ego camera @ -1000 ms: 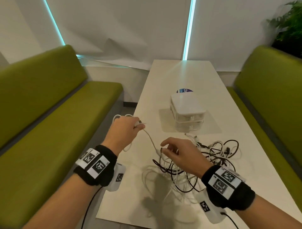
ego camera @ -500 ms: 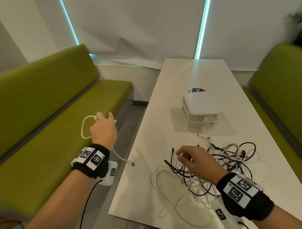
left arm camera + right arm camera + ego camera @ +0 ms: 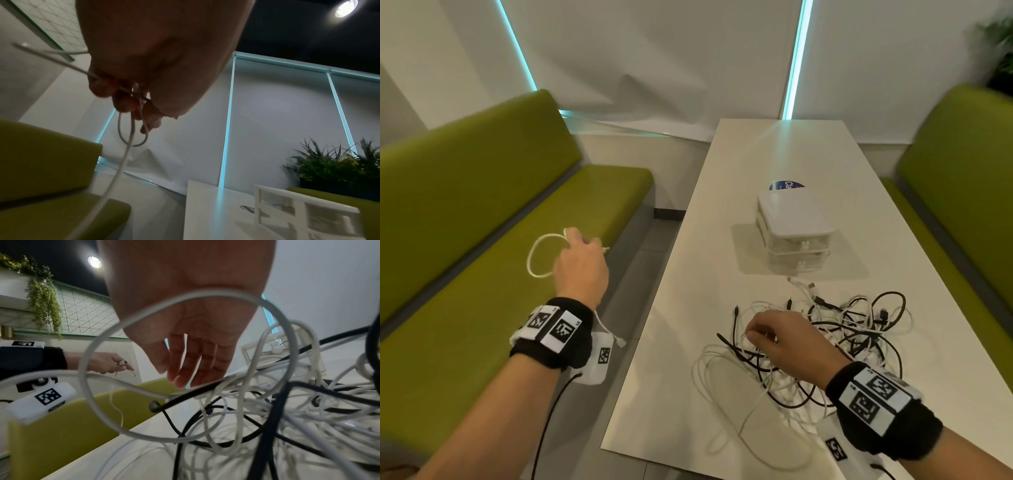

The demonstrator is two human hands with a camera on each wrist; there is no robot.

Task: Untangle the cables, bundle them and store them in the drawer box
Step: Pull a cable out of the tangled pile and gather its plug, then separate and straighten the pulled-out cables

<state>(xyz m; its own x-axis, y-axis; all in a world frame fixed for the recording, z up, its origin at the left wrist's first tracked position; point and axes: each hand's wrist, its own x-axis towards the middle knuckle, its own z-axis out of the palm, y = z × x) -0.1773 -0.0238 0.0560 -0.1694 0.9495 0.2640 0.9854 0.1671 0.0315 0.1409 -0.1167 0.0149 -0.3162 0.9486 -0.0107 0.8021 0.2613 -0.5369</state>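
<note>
My left hand is out over the left bench and grips a thin white cable, folded into a loop; in the left wrist view my curled fingers pinch the white cable. Its free plug end dangles below my wrist. My right hand hovers on the tangle of black and white cables at the near part of the table, with relaxed fingers holding nothing. The white two-drawer box stands mid-table behind the tangle, both drawers closed.
The long white table runs between two green benches, one on the left and one on the right. A blue round sticker lies behind the box. A plant stands at the far right.
My left hand has swung left, off the table and over the bench, drawing the white cable out of the tangle. My right hand has let go of that cable and stays over the pile.
</note>
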